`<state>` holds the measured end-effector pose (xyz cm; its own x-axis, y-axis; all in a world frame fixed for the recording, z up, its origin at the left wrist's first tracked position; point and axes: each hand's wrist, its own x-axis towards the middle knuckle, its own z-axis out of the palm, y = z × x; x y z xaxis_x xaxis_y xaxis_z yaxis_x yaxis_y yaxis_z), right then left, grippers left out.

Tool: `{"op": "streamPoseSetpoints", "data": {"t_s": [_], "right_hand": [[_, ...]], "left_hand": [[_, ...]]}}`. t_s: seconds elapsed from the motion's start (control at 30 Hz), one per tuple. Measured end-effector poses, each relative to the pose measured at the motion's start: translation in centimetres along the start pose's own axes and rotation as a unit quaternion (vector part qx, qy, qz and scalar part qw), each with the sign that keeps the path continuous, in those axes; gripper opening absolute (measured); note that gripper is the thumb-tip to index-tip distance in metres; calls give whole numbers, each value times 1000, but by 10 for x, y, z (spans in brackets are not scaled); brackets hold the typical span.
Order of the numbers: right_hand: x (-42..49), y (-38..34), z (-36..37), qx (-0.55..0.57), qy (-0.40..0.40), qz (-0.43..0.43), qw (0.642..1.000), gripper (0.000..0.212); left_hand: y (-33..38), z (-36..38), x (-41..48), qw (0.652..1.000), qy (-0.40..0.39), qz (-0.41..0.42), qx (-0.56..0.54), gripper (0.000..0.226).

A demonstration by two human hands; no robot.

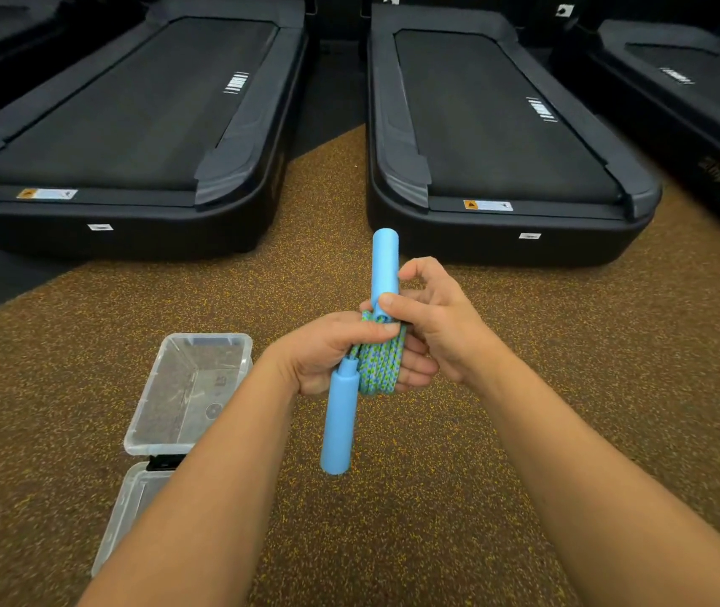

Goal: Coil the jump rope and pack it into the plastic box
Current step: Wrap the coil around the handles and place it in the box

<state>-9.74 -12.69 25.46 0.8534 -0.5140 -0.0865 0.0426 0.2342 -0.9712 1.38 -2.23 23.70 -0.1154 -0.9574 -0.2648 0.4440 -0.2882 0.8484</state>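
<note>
The jump rope has a blue-green braided cord (379,365) wound in a tight bundle, with two light blue foam handles. My left hand (332,350) grips the bundle, palm turned right. One handle (340,420) hangs down below that hand. The other handle (384,265) points up and away, and my right hand (432,317) pinches its lower end with thumb and fingers just above the coil. The clear plastic box (174,431) lies open on the floor to the left, below my left forearm. Its lid (130,510) lies nearer me, partly hidden by the arm.
Brown speckled rubber floor (415,497) spreads under my arms. Two black treadmills (130,124) (502,138) stand ahead, with a gap between them. Part of another treadmill (700,102) shows at far right.
</note>
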Motion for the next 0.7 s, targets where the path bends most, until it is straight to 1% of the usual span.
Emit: {"op": "streamPoseSetpoints", "data": {"t_s": [0.1, 0.17, 0.27, 0.33, 0.43, 0.5, 0.53, 0.57, 0.63, 0.7], "right_hand": [[-1, -1, -1, 9, -16, -2, 1000, 25], [-2, -2, 0, 28, -24, 5, 999, 24], [-5, 0, 1, 41, -37, 53, 997, 21], [-6, 4, 1, 69, -76, 93, 990, 20], [-5, 11, 1, 115, -133, 128, 976, 36], [-3, 12, 4, 124, -161, 146, 968, 61], [-2, 13, 6, 125, -169, 156, 965, 67], [-3, 12, 7, 125, -172, 163, 963, 68], [-3, 12, 11, 118, -166, 166, 965, 57], [-3, 13, 13, 109, -158, 164, 967, 49]], "left_hand": [[3, 0, -4, 1000, -2, 8, 17, 38], [4, 1, -6, 1000, -2, 14, 18, 37], [7, 3, -9, 1000, 10, 25, -10, 33], [9, 5, -12, 999, 7, 26, -28, 30], [11, 6, -17, 999, -15, 18, -41, 35], [11, 4, -20, 999, -23, 12, -45, 39], [12, 3, -21, 998, -28, 9, -47, 42], [12, 2, -22, 998, -32, 5, -48, 46], [11, 1, -23, 998, -37, -2, -48, 52], [10, 0, -24, 998, -38, -10, -43, 52]]}}
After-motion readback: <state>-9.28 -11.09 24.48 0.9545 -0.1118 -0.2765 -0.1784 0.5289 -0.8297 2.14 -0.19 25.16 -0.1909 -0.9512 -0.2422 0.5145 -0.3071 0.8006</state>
